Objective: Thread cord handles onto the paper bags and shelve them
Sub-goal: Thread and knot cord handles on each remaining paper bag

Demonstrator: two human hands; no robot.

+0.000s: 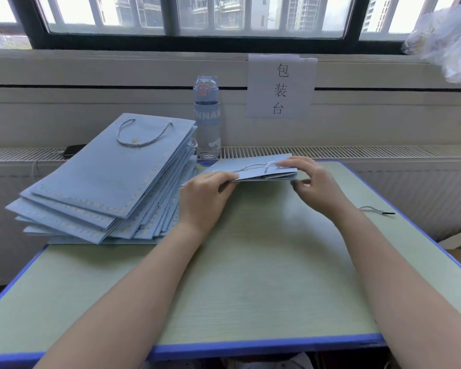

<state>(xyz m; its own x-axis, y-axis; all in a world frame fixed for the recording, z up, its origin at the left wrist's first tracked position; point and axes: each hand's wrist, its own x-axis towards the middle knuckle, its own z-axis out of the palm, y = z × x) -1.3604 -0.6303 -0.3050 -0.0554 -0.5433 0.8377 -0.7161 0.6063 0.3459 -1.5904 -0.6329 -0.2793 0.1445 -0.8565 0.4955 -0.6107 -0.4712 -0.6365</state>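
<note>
The paper bag (253, 170) lies flat and folded at the far middle of the bench (250, 262), its near edge lifted slightly between both hands, probably so the layers at the mouth can be reached. The left hand (205, 198) closes its grip on the bag's left end, thumb on top and fingers beneath, which looks like a steadying hold. The right hand (314, 187) pinches the right end, fingers on top just where the cord (246, 168) bends down over the edge and thumb below. From that I judge it is working this end of the handle through its hole or seating it. Whether a knot is already made I cannot tell. The bag is pale blue with sharp gusset folds showing along the near edge, and its twisted pale cord lies slack across the top face. A spare cord (375, 209) with a dark tip waits on the bench to the right, near the hand, likely for the second handle. The stack of bags (112, 182) sits to the left, fanned and none too tidy, the top one carrying a looped handle (141, 137). None of it is shelved yet.
</note>
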